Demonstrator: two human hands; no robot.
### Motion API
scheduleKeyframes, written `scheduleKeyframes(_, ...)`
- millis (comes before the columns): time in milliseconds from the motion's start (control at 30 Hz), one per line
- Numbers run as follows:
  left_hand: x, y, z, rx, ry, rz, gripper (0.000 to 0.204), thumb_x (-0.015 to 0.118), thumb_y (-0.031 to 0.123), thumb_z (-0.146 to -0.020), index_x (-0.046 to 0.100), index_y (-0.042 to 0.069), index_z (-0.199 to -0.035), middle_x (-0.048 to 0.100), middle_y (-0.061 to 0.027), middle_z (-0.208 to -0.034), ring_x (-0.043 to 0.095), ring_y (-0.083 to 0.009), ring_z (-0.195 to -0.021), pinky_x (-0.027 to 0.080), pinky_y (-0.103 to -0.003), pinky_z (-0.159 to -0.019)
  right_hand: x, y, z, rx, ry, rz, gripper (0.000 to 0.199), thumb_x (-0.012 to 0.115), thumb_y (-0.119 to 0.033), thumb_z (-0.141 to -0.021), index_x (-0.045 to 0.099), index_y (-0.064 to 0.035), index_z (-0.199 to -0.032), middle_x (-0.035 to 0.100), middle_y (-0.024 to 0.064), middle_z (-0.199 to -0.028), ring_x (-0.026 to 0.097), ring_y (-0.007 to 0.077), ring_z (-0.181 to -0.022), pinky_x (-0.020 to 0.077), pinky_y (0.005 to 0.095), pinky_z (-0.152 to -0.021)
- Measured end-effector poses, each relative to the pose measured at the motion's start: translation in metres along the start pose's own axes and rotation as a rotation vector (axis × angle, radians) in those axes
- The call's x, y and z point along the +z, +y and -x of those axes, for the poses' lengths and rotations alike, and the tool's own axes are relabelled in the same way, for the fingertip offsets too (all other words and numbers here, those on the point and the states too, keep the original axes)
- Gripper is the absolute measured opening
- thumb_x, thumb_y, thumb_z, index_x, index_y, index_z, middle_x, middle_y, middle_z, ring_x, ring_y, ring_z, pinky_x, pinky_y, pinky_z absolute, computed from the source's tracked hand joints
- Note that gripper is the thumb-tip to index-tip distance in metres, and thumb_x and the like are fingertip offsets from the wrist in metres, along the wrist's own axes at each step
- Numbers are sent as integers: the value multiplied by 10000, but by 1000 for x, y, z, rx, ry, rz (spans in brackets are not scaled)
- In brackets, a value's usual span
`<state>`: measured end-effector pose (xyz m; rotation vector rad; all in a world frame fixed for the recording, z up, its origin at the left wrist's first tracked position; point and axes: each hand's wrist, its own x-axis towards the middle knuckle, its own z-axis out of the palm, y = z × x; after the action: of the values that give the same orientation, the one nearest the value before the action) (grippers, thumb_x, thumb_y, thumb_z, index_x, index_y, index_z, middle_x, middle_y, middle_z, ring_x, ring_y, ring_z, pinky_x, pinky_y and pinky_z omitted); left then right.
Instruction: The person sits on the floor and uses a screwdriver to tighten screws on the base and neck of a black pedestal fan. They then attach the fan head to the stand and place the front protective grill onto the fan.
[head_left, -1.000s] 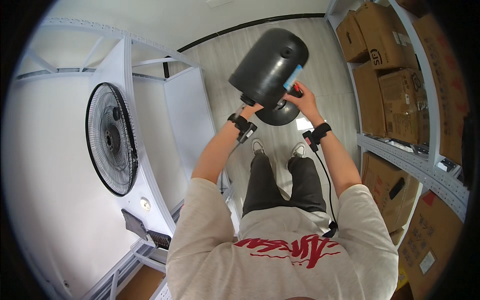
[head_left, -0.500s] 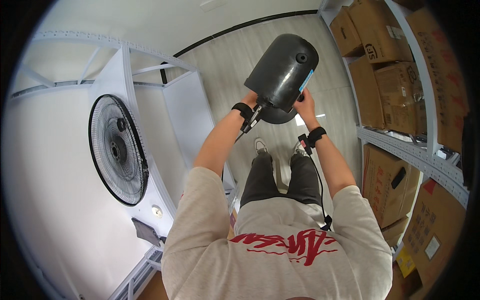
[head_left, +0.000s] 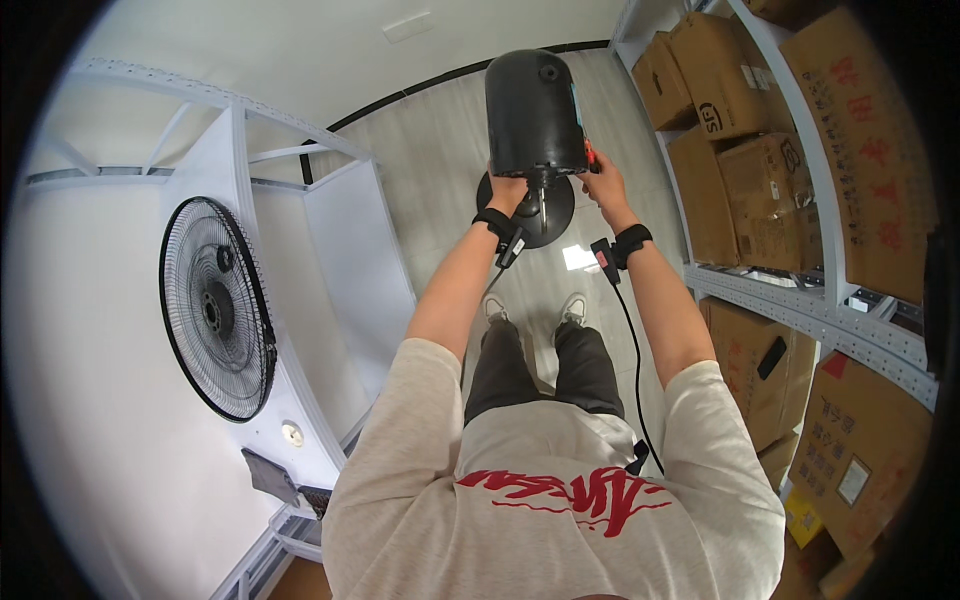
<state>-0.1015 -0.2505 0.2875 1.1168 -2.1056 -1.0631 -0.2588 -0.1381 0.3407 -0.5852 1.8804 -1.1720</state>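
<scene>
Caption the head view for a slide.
Both hands, left hand and right hand, hold a black fan motor housing above its round base.

We hold a black fan motor housing (head_left: 533, 112), smooth and rounded like a drum, raised over the floor with its domed back end up, its short neck joining a round black base (head_left: 552, 212) underneath.

Both hands are raised in the narrow aisle, the left hand (head_left: 508, 190) and right hand (head_left: 603, 180) gripping a black fan motor housing (head_left: 533, 112). Open floor (head_left: 440, 150) lies ahead. Stacked cardboard boxes (head_left: 740, 190) on metal shelving (head_left: 800, 310) crowd the right; a white rack (head_left: 330, 250) bearing a fan grille (head_left: 215, 305) closes the left
</scene>
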Motion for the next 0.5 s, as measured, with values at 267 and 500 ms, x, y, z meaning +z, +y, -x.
scheduleKeyframes(267, -10, -2, 18, -39, -12, -4, 447, 665, 223, -869, 593, -23, -1236, 651, -240, -1164, 605, -409, -1100, 485, -459, -962, -5, -4, 29, 109, -168, -144, 227, 672, -208, -922, 628, -56, -1086, 619, -3, -766, 526, 95, -547, 400, 261, -476)
scheduleKeyframes(500, -36, 4, 83, -322, 101, -39, 607, 639, 269, -896, 450, -66, -1367, 627, -333, -1135, 591, -487, -1091, 476, -514, -959, 11, 83, 58, 130, -367, 133, 198, 568, -198, -984, 584, -45, -1108, 563, 2, -746, 530, 97, -569, 411, 251, -460)
